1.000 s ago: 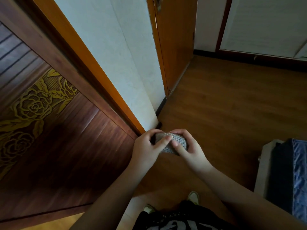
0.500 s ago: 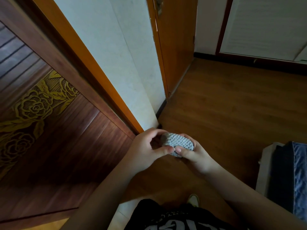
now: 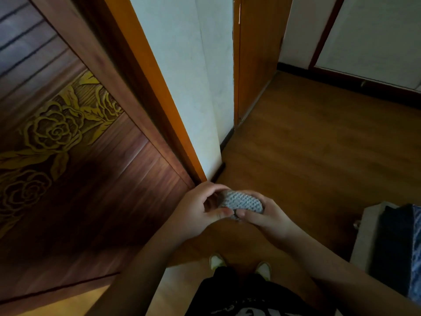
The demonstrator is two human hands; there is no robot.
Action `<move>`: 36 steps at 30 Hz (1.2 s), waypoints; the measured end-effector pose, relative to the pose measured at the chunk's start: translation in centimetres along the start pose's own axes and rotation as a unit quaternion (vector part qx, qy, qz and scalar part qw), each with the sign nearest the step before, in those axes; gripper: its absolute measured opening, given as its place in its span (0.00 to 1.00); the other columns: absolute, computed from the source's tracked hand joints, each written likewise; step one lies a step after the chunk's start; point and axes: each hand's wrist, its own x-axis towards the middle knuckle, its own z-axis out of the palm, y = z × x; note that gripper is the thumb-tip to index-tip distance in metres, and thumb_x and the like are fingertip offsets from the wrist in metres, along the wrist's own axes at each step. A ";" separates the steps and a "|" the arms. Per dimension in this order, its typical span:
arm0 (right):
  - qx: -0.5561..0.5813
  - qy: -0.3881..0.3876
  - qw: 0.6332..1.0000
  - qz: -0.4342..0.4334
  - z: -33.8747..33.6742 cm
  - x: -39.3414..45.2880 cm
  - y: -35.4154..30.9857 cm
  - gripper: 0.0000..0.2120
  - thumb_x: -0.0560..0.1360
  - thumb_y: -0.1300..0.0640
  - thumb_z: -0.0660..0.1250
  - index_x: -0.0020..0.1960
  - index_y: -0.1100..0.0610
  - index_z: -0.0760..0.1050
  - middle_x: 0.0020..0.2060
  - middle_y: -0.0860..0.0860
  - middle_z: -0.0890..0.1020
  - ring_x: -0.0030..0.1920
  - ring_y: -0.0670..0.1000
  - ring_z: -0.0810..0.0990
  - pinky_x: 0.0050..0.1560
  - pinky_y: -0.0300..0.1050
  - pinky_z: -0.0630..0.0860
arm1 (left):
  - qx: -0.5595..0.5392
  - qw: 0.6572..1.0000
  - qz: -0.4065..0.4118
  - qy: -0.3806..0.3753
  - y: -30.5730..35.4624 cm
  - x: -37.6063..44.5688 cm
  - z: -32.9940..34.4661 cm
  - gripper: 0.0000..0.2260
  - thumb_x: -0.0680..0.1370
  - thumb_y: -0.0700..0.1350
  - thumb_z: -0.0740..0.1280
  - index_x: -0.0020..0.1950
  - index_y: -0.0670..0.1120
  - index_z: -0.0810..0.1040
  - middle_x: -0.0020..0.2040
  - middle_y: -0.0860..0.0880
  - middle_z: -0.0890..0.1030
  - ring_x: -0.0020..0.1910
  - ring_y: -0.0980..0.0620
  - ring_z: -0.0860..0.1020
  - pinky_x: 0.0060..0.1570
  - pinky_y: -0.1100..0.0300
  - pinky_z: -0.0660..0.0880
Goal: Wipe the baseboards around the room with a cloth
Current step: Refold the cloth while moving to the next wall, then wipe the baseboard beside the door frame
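Both hands meet at waist height in front of the standing person, working a small grey knitted cloth (image 3: 241, 202) folded into a thick pad. On the right, the right hand (image 3: 266, 218) cups the pad from beneath and behind with its fingers curled round it and the thumb pressed on the near edge. On the left, the left hand (image 3: 197, 212) pinches the pad's left end between thumb and curled fingers. Each hand is closed on the cloth; neither is free.

Below and just beyond the hands, a white wall corner (image 3: 205, 124) comes down to the brown wood-plank floor (image 3: 319, 144). A thin dark baseboard (image 3: 225, 139) runs along the foot of that wall toward an orange wooden door frame (image 3: 250, 65) farther off, and another dark baseboard strip (image 3: 341, 82) lines the far wall. To the left stands a dark red wooden door with carved gold roses (image 3: 57, 133). At the right edge sits a pale piece of furniture with blue fabric (image 3: 398, 242) on it. Two light shoe tips (image 3: 216, 262) show near the bottom.

No wiping seems to have begun here; the cloth is well above the floor. The likely trouble is the pad coming unfolded or slipping as one hand lets go, since it is bunched rather than wrapped round the fingers. The baseboard is narrow and dimly lit at the corner, so a hurried pass could smear the white wall above it or skip the tight angle where the corner turns.
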 end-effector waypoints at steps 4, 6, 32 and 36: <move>-0.079 0.057 0.995 -0.020 0.8 1.0 0.2 0.19 0.65 0.54 0.81 0.54 0.49 0.81 0.50 0.54 0.84 0.49 0.54 0.84 0.45 0.43 0.81 | 0.000 1.000 0.026 0.002 -3.1 0.9 -0.7 0.18 0.75 0.51 0.74 0.64 0.52 0.78 0.58 0.58 0.77 0.58 0.65 0.75 0.51 0.75 0.71; -0.095 0.108 0.989 -0.032 0.7 1.6 0.4 0.19 0.64 0.52 0.79 0.54 0.48 0.80 0.50 0.53 0.84 0.49 0.53 0.84 0.45 0.42 0.81 | -0.007 1.000 0.022 0.006 -4.4 1.7 -1.0 0.19 0.77 0.54 0.71 0.66 0.54 0.76 0.60 0.59 0.77 0.59 0.66 0.74 0.51 0.75 0.71; -0.244 0.326 0.908 -0.093 -20.9 31.8 15.3 0.21 0.68 0.46 0.77 0.56 0.36 0.72 0.50 0.30 0.78 0.50 0.34 0.78 0.41 0.26 0.74 | 0.351 0.936 -0.021 -0.006 -36.7 26.2 12.1 0.17 0.82 0.51 0.63 0.69 0.48 0.76 0.63 0.49 0.78 0.65 0.49 0.75 0.62 0.53 0.74; -0.280 0.324 0.898 -0.099 -24.3 37.5 24.5 0.22 0.68 0.44 0.76 0.58 0.37 0.72 0.50 0.34 0.79 0.51 0.34 0.78 0.41 0.28 0.76 | 0.403 0.910 -0.071 -0.066 -47.0 27.7 18.7 0.23 0.83 0.58 0.55 0.77 0.52 0.65 0.78 0.48 0.64 0.79 0.46 0.58 0.75 0.49 0.56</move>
